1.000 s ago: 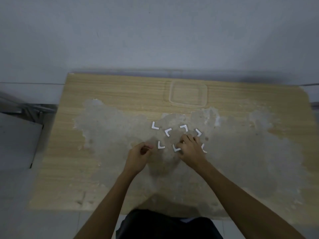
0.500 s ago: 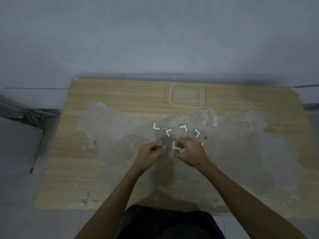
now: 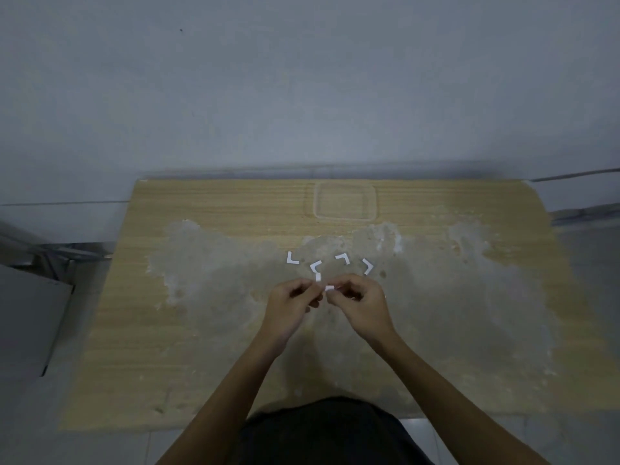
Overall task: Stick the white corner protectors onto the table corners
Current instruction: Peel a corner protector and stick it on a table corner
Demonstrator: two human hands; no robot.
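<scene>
Several white L-shaped corner protectors lie in a loose row on the worn wooden table (image 3: 188,347), among them one at the left (image 3: 292,258) and one at the right (image 3: 367,266). Just below that row, my left hand (image 3: 292,305) and my right hand (image 3: 358,303) meet over the table's middle. Both pinch one white corner protector (image 3: 322,284) between their fingertips, lifted slightly off the surface. Any protectors under my hands are hidden.
A clear shallow plastic tray (image 3: 344,202) rests at the table's far edge against the grey wall. Grey scraped patches cover the tabletop. A grey cabinet (image 3: 30,317) stands left of the table. The table's far left corner (image 3: 142,182) is visible.
My right hand picked a protector off the table and lifted it. My left hand moved right to join it, and both now pinch the piece together.
</scene>
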